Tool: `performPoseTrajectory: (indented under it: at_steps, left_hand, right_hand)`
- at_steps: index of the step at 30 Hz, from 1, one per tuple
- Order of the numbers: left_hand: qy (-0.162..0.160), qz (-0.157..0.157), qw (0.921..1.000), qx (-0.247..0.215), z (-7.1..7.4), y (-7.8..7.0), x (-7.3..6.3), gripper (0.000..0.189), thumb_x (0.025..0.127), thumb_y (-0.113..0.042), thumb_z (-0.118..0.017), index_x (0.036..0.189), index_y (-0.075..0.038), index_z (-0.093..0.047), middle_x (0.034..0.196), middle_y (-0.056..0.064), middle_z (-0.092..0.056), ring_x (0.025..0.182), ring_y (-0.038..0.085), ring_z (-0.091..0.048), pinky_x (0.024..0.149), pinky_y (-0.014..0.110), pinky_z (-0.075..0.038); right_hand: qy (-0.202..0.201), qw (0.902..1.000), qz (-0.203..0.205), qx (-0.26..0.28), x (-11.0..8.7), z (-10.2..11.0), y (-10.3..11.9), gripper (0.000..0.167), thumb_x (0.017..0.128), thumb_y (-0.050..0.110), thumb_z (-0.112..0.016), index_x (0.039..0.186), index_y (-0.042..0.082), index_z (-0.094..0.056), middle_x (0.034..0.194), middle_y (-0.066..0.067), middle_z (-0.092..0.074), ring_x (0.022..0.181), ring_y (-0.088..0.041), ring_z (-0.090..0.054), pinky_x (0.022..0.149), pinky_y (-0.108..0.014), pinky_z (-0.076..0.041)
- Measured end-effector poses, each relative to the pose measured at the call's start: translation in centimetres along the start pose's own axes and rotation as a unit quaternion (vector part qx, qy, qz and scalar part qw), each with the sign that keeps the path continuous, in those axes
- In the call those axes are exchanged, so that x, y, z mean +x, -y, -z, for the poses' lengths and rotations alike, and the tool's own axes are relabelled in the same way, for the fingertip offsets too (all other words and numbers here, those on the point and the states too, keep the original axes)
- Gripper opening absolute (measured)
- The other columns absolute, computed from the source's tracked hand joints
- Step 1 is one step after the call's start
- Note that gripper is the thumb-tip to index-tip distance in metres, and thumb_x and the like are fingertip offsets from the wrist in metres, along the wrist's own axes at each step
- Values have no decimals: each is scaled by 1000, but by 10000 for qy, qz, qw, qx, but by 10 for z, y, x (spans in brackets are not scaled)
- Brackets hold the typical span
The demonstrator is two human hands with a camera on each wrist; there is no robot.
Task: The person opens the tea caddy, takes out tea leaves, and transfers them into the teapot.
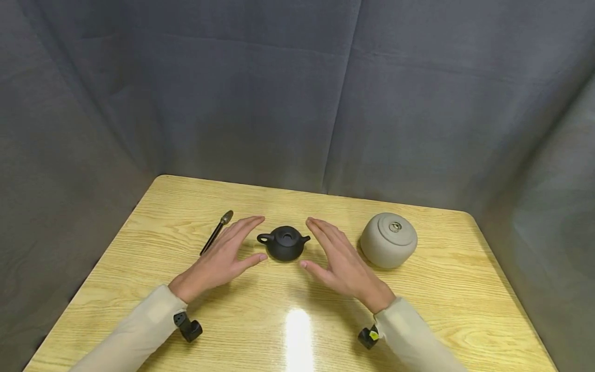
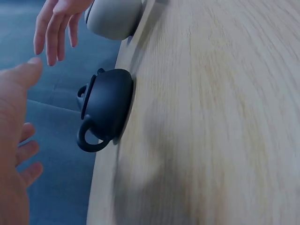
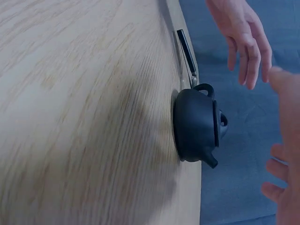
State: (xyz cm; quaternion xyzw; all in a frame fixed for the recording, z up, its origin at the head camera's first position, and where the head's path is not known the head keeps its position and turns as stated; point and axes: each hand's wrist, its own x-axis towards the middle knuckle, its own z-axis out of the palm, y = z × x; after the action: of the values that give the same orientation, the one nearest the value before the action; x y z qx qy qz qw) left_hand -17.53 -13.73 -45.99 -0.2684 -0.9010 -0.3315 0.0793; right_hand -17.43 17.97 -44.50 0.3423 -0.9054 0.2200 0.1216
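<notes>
The black teapot (image 1: 285, 247) stands upright on the desk (image 1: 251, 320), just below the head view's centre; the left hand (image 1: 222, 260) and right hand (image 1: 343, 262) flank it, thumbs spread wide, gripping nothing, seemingly for 2-sided access.

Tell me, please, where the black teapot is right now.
In the head view, the black teapot stands on the wooden table between the left hand and the right hand, with the grey jar farther right.
</notes>
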Motion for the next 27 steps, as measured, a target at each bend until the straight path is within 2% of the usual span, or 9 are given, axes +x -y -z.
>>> performPoseTrajectory:
  at_steps: [4,8,12,17,20,27]
  left_hand:
    - [-124,212,9993,-277,-6,4,1,75,102,-41,-72,165,-17,-39,165,8,-47,154,34,-45,124,63,-38]
    - [-202,464,9965,-668,-13,7,3,69,103,-36,-73,163,-16,-43,163,6,-48,154,32,-45,123,61,-41]
    - [-302,617,9931,-949,-20,9,8,64,104,-36,-72,159,-15,-48,161,5,-50,153,31,-46,123,60,-41]
    - [-390,707,9906,-1107,-29,7,18,54,104,-38,-71,150,-14,-58,155,5,-56,150,29,-49,122,58,-43]
    - [-390,726,9903,-1123,-35,5,25,46,105,-36,-70,145,-15,-64,151,4,-59,147,28,-52,120,56,-46]
    - [-532,717,9891,-1169,-46,-1,38,32,105,-28,-71,131,-11,-73,141,4,-65,139,27,-57,115,53,-50]
  right_hand:
    - [-142,9995,-221,190,4,-7,1,75,105,50,-65,166,16,-38,166,-7,-46,154,-28,-45,125,-53,-40]
    - [-350,9971,-427,531,8,-17,-1,61,106,38,-67,157,9,-50,158,-9,-55,148,-28,-51,121,-51,-45]
    - [-457,9906,-893,929,12,-26,-4,46,107,26,-67,147,5,-59,148,-10,-62,139,-29,-58,114,-51,-51]
    - [-480,9745,-1620,1479,15,-39,-7,35,108,19,-64,139,3,-64,134,-12,-65,120,-30,-66,97,-45,-61]
    - [-476,9665,-1888,1676,16,-46,-9,31,108,16,-64,135,2,-66,128,-12,-66,114,-28,-68,90,-42,-63]
    - [-598,9620,-2104,1636,21,-55,-11,24,107,14,-66,128,3,-70,119,-9,-67,108,-23,-68,83,-34,-58]
